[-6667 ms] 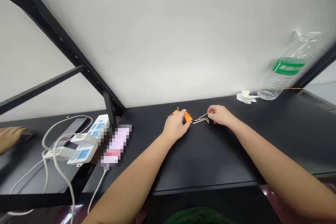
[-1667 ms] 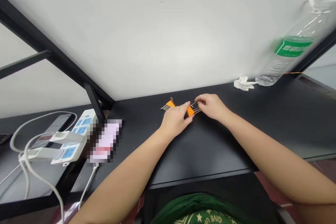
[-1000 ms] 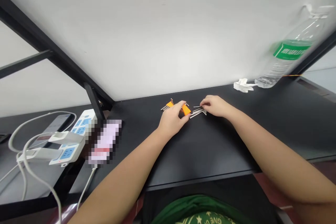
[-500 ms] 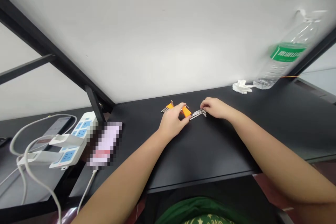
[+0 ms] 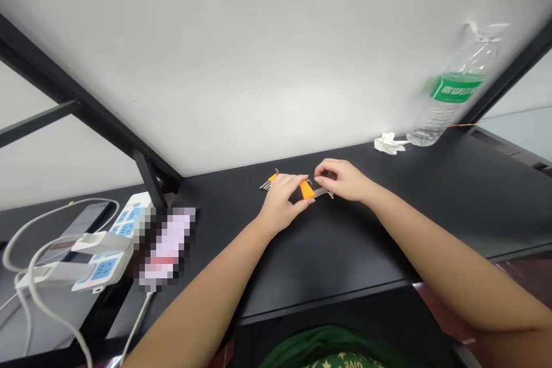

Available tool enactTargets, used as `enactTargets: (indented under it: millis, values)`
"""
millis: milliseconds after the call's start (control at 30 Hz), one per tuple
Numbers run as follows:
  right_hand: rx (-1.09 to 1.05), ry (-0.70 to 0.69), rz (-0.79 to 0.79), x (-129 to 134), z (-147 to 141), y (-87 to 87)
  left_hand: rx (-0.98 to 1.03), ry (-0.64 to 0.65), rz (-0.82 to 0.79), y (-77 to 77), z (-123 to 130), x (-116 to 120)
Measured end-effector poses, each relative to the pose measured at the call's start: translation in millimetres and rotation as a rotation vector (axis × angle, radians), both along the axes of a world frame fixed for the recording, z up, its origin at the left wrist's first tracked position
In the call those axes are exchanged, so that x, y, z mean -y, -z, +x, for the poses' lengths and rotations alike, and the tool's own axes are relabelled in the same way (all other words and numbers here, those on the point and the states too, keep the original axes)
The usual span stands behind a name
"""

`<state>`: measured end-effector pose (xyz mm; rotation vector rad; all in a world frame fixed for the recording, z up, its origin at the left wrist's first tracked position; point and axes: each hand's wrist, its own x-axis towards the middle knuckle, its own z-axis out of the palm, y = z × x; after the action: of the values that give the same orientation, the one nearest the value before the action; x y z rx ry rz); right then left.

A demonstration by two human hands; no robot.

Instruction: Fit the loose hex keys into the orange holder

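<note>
My left hand (image 5: 278,202) is closed on an orange hex key holder (image 5: 307,190), gripped between thumb and fingers above the black tabletop. Silver hex keys (image 5: 324,192) stick out of its right side, their bent ends to the right. One short bent key end (image 5: 309,181) shows at the top of the holder. Just right of that, my right hand (image 5: 345,179) has thumb and forefinger pinched together over the keys; what lies between the fingertips is too small to make out. Behind my left hand, a second orange holder (image 5: 272,177) with keys is partly hidden.
A crumpled white tissue (image 5: 389,144) and a large clear bottle (image 5: 451,92) with a green label stand by the wall. At left are a white power strip (image 5: 116,241) with cables, a phone (image 5: 81,227) and a blurred-out phone-like device (image 5: 168,247). A black frame (image 5: 99,126) borders that side.
My right hand has moved left, from the bent ends of the keys to close beside the orange holder. My left hand keeps its hold. The whole view has shifted slightly.
</note>
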<state>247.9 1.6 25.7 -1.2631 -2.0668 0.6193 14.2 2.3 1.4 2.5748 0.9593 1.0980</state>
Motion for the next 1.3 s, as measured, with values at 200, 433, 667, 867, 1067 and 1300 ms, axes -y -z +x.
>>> enactTargets:
  millis: [200, 433, 667, 867, 1067, 1300]
  values:
    - [-0.314, -0.079, -0.274, 10, -20, -0.6, -0.033, 0.003, 0.032, 0.9, 2, 1]
    - [-0.233, 0.102, -0.197, 4, -19, 6.7, -0.128, -0.056, 0.111, -0.3, 3, 1]
    - [0.063, 0.261, -0.202, -13, 10, 2.6, -0.235, -0.152, 0.098, 1.1, 2, -2]
    - [0.403, 0.296, -0.249, -30, 33, 12.0, -0.236, -0.158, 0.056, 4.3, 0, -4]
    - [0.423, 0.224, -0.077, -33, 35, 20.2, -0.214, -0.158, 0.024, 5.6, 0, -3]
    - [0.41, -0.016, -0.09, -22, 24, 18.7, -0.099, -0.19, 0.008, 8.9, 0, -5]
